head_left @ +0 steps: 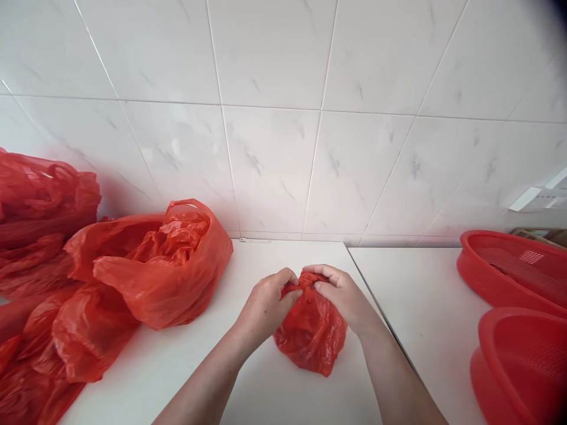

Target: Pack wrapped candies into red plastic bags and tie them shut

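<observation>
Two hands, your left (pixel 269 308) and right (pixel 344 294), close together, pinch the gathered neck of a red bag (pixel 313 333) on the white tabletop (pixel 292 401). Keep both pinches firm; thin film likely tears if yanked. Left: open bag (pixel 177 283), crumpled film inside. Right: red baskets (pixel 500 283), beyond the seam; neither side obstructs you.
</observation>
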Action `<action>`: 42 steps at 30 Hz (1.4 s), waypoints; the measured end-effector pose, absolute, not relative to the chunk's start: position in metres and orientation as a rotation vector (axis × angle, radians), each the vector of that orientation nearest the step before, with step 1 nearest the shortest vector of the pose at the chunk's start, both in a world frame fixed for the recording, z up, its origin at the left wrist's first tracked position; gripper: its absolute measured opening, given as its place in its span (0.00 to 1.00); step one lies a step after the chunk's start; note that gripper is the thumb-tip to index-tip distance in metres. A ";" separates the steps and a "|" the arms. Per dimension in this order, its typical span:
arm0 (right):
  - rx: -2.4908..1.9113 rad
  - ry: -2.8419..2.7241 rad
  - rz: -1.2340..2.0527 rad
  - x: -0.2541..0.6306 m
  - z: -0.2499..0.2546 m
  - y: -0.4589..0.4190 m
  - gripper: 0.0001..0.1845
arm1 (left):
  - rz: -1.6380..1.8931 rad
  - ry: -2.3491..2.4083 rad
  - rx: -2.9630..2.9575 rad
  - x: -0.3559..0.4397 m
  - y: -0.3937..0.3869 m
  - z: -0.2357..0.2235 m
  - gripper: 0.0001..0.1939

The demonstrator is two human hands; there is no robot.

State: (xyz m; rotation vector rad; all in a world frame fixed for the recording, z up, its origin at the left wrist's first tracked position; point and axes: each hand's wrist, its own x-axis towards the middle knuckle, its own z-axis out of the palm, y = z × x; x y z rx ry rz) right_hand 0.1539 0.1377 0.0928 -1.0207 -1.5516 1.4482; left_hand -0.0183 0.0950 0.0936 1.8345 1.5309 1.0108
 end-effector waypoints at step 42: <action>-1.783 -1.571 0.914 0.194 -0.025 0.203 0.16 | 0.423 1.834 1.793 -0.101 -0.002 0.081 0.13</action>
